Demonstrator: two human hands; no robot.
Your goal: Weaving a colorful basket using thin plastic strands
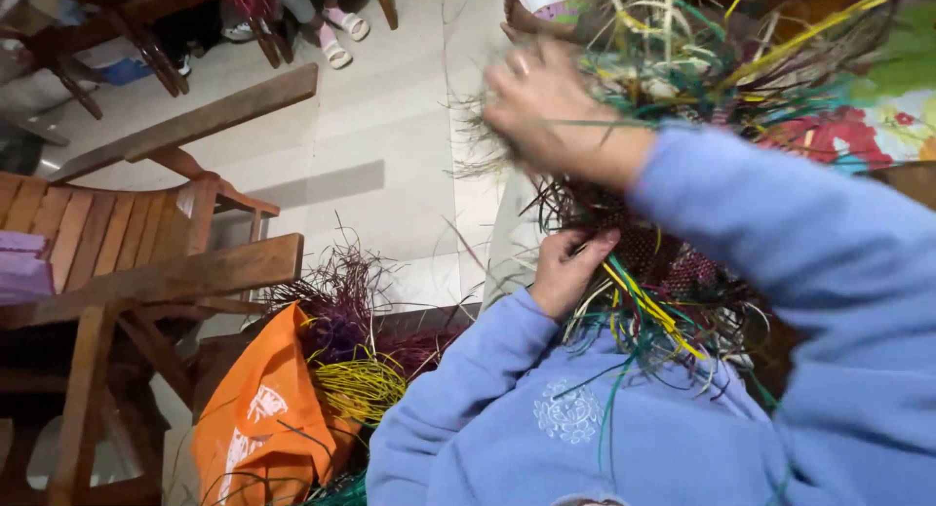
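A half-woven piece of dark red and brown strips (663,257) rests in my lap, with loose green, yellow and pale strands (653,316) fanning out all around it. My left hand (565,267) grips the near edge of the weave. Above the piece, my right hand (546,106) is blurred by motion, with thin strands running through its fingers. Both my arms wear light blue sleeves.
A wooden armchair (146,262) stands to the left. Beside it an orange bag (258,418) holds bundles of purple (341,306) and yellow strips (361,384). Another person's sandalled feet (341,33) show at the top on the pale tiled floor. Colourful patterned fabric (877,126) lies at the right.
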